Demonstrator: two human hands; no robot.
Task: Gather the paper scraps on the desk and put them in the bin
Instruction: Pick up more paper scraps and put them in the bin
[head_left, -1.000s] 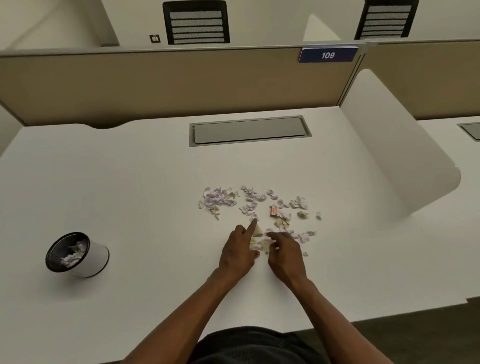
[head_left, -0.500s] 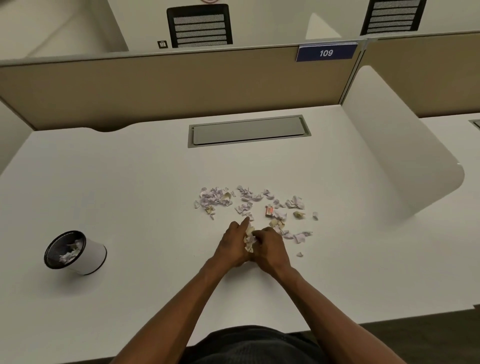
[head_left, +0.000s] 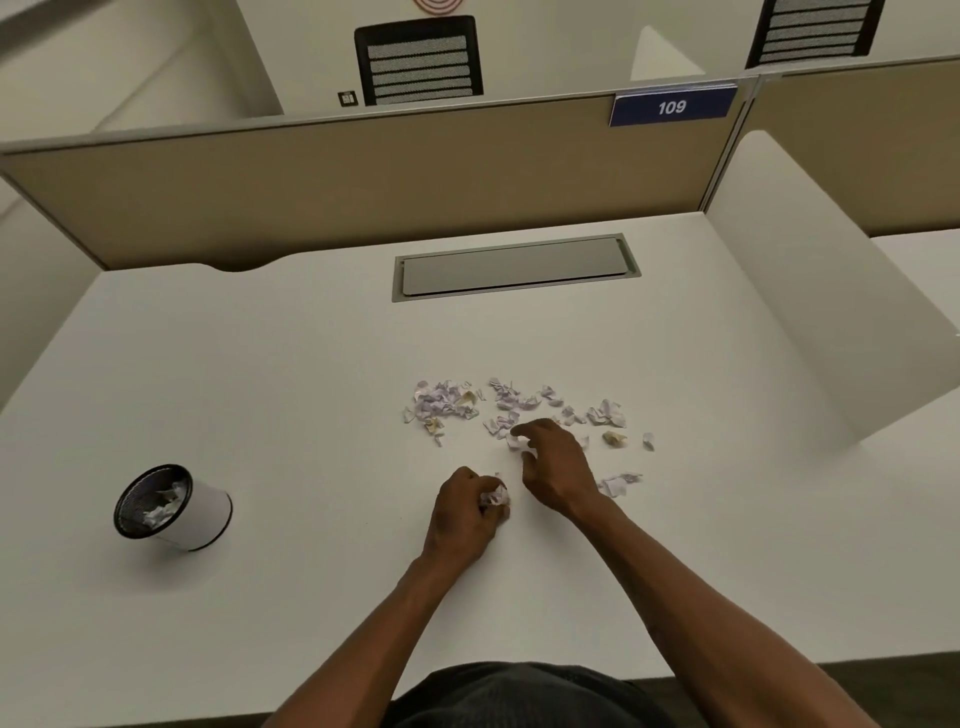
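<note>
Small lilac and yellowish paper scraps (head_left: 447, 404) lie scattered across the middle of the white desk (head_left: 260, 374). My left hand (head_left: 465, 512) is curled round a bunch of scraps (head_left: 493, 496) near the desk's middle. My right hand (head_left: 558, 467) reaches forward into the scatter, its curled fingertips pinching a white scrap (head_left: 519, 443). More scraps lie to its right (head_left: 618, 483). The small bin (head_left: 171, 506), white outside and black inside, stands at the left of the desk and holds some scraps.
A grey cable flap (head_left: 514, 267) is set into the desk at the back. A tan partition (head_left: 363, 176) with a blue "109" tag (head_left: 672, 106) closes the far side. A white side divider (head_left: 831, 291) stands at the right.
The two hands, pressed together over a small pile, have parted. The left hand has drawn back holding scraps; the right has moved forward into the scatter.
</note>
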